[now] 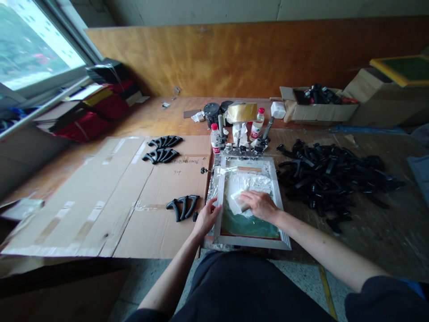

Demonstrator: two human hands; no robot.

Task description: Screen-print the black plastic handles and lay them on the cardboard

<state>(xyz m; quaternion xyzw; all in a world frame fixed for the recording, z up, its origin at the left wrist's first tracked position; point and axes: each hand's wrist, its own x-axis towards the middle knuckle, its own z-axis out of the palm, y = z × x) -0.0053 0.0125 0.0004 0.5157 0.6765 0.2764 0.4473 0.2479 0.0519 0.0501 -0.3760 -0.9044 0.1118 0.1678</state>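
Observation:
A silk-screen frame with a metal border and a green mesh lies in front of me. White ink is spread thickly over the mesh's upper and middle part. My right hand is closed round a pale squeegee, tilted against the mesh in the ink; my fingers partly cover it. At the frame's left border, my left hand grips the edge with thumb and fingers. A clamp stand with upright rods meets the frame's far side. Whatever lies under the mesh is hidden.
Black curved plastic parts are heaped at the right. Several similar parts lie in groups on flat cardboard at the left. Bottles, dark tubs and an open carton stand behind. Red bundles sit by the window.

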